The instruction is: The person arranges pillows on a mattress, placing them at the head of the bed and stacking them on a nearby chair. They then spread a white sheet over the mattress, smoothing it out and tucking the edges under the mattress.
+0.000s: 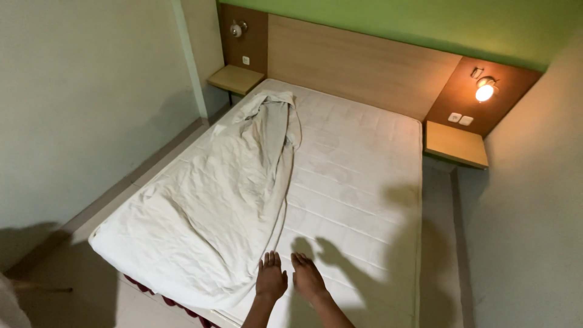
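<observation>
A bare white quilted mattress fills the middle of the view. A crumpled white sheet lies over its left half, bunched up towards the headboard. My left hand and my right hand are side by side over the near edge of the mattress, palms down, fingers apart, holding nothing. The left hand is just right of the sheet's near edge. Both hands cast shadows on the mattress.
A wooden headboard spans the far wall. Small wooden shelves stand at the left and right of it. A lit wall lamp glows at the right, an unlit one at the left. Walls close in on both sides.
</observation>
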